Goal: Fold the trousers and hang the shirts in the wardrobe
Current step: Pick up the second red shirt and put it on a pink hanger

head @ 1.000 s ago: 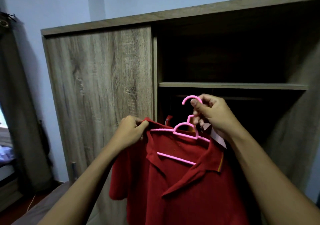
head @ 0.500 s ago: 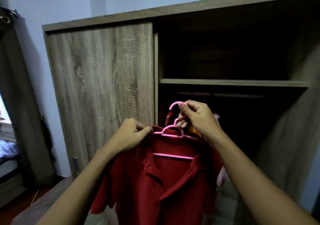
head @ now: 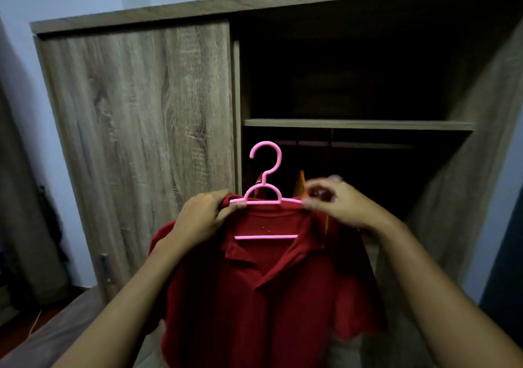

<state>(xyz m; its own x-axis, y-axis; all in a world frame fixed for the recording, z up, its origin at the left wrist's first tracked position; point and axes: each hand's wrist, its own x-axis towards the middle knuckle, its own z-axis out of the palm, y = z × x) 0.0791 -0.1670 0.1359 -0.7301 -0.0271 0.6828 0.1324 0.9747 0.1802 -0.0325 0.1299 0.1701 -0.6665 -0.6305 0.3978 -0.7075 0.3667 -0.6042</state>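
A red polo shirt (head: 271,288) hangs on a pink plastic hanger (head: 266,195) in front of the open right side of a wooden wardrobe (head: 141,118). My left hand (head: 202,217) grips the shirt's left shoulder together with the hanger's end. At the right shoulder my right hand (head: 336,203) pinches the shirt and the hanger's other end; it is blurred. The hanger's hook stands free and upright, below the hanging rail (head: 339,144).
The wardrobe's left sliding door is shut. A shelf (head: 356,124) crosses the open side above the rail. Red and orange garments (head: 300,183) hang inside behind the shirt. A dark curtain (head: 17,198) hangs at the left, and a grey bed edge (head: 56,328) lies at the lower left.
My right hand has let go of the hanger's hook and dropped to the shirt's right shoulder. The hook now stands bare, and the shirt sits squarer on the hanger.
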